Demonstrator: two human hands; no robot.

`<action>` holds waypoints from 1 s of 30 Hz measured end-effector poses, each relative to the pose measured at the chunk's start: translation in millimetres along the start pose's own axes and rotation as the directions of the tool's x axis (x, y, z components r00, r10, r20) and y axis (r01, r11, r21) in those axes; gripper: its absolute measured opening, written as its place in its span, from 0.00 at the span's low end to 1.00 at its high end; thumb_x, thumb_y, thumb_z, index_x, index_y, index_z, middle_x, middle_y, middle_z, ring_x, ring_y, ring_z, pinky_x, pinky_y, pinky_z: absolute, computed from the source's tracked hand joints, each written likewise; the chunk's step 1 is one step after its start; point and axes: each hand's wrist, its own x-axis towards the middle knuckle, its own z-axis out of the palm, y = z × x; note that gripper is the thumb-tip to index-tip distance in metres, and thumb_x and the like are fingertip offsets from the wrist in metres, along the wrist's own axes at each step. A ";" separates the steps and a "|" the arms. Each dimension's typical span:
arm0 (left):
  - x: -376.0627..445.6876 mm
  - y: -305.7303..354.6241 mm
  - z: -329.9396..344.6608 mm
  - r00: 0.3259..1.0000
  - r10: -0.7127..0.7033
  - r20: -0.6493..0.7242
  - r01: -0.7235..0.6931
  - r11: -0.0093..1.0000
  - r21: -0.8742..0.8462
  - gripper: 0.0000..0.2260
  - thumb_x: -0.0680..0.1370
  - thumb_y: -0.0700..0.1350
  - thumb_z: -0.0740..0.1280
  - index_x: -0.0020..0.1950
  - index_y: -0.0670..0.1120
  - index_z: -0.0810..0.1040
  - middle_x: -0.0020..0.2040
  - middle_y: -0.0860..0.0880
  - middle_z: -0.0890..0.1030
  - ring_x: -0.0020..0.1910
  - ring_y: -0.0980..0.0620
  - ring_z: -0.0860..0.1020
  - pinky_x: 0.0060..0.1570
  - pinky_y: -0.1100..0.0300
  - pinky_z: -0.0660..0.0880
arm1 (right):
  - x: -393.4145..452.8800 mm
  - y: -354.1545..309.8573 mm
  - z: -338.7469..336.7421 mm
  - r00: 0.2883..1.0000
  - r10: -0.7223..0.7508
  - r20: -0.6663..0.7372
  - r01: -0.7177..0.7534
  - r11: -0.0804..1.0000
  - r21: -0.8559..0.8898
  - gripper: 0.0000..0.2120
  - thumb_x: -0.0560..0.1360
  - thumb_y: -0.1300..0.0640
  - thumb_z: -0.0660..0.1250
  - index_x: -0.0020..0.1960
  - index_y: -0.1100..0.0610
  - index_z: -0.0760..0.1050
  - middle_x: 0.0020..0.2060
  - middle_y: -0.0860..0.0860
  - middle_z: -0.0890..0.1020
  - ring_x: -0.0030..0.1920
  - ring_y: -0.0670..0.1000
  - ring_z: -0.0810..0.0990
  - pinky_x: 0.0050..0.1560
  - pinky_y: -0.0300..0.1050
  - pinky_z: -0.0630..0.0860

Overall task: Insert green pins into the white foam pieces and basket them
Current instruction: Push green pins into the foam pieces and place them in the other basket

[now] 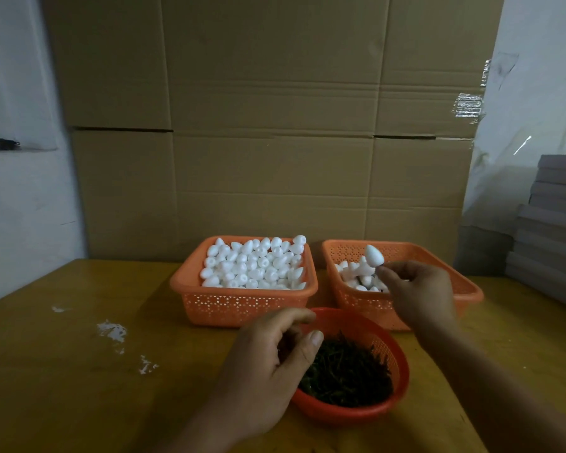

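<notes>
An orange rectangular basket [245, 305] on the left is heaped with white foam pieces [255, 264]. The orange basket [445, 256] to its right holds a smaller pile of foam pieces [356, 276]. A round orange bowl [396, 387] in front holds dark green pins [347, 374]. My right hand [419, 295] hovers over the right basket and pinches the lower end of a white foam piece [374, 255] that points upward. My left hand [268, 367] hangs over the bowl's left rim, fingers curled with thumb near fingertips; whether it holds a pin is hidden.
Everything stands on a yellow-brown table [79, 371] with white foam crumbs [113, 331] at the left. A wall of cardboard boxes [268, 125] rises close behind the baskets. Stacked grey boards [553, 223] sit at the right edge.
</notes>
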 end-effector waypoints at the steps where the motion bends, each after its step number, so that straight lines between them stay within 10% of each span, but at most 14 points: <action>1: -0.2 0.3 0.2 1.000 0.008 -0.005 -0.008 1.000 0.020 0.20 0.76 0.65 0.61 0.63 0.58 0.78 0.52 0.66 0.78 0.53 0.62 0.78 0.49 0.63 0.76 | 11.6 5.4 -1.8 0.999 0.015 -0.030 -0.017 0.997 -0.072 0.04 0.76 0.54 0.71 0.44 0.49 0.84 0.40 0.46 0.85 0.41 0.50 0.82 0.42 0.49 0.79; 5: -0.5 1.9 -1.0 0.999 0.034 -0.014 -0.033 0.997 0.063 0.20 0.77 0.64 0.61 0.64 0.57 0.79 0.49 0.64 0.80 0.54 0.65 0.78 0.49 0.70 0.73 | 42.8 20.2 -6.4 0.993 0.055 -0.102 -0.091 0.919 -0.383 0.08 0.77 0.48 0.69 0.47 0.49 0.85 0.42 0.49 0.78 0.61 0.60 0.73 0.62 0.58 0.71; 11: -0.9 2.1 -0.9 0.998 0.060 -0.011 -0.059 0.994 0.088 0.18 0.78 0.62 0.62 0.63 0.57 0.80 0.51 0.67 0.79 0.54 0.66 0.77 0.49 0.72 0.72 | 55.9 27.5 -0.5 0.990 0.114 -0.082 -0.140 0.800 -0.583 0.18 0.76 0.40 0.65 0.36 0.51 0.82 0.43 0.56 0.78 0.65 0.61 0.67 0.63 0.56 0.64; 18: -0.7 1.2 0.7 0.997 0.072 -0.007 -0.071 0.990 0.120 0.16 0.76 0.62 0.62 0.60 0.60 0.80 0.54 0.68 0.78 0.55 0.65 0.77 0.51 0.69 0.73 | 57.1 28.3 4.9 0.987 0.144 -0.066 -0.151 0.724 -0.673 0.25 0.77 0.34 0.60 0.42 0.54 0.83 0.54 0.58 0.81 0.70 0.60 0.64 0.66 0.58 0.61; 26: -0.2 -0.6 2.1 0.995 0.100 0.009 -0.101 0.990 0.094 0.12 0.77 0.61 0.62 0.52 0.58 0.81 0.46 0.61 0.81 0.49 0.59 0.80 0.47 0.58 0.77 | 50.2 23.0 -4.5 0.991 0.050 -0.128 -0.121 0.760 -0.639 0.17 0.75 0.50 0.65 0.29 0.54 0.78 0.32 0.49 0.73 0.61 0.59 0.68 0.63 0.57 0.63; 30: 0.0 0.4 1.5 0.994 0.113 0.013 -0.113 0.989 0.092 0.13 0.77 0.61 0.62 0.51 0.56 0.82 0.45 0.60 0.82 0.49 0.57 0.80 0.46 0.57 0.77 | 30.7 13.2 -3.6 0.984 -0.048 -0.171 -0.038 0.885 -0.463 0.13 0.75 0.53 0.65 0.32 0.48 0.76 0.36 0.47 0.72 0.63 0.60 0.69 0.64 0.59 0.63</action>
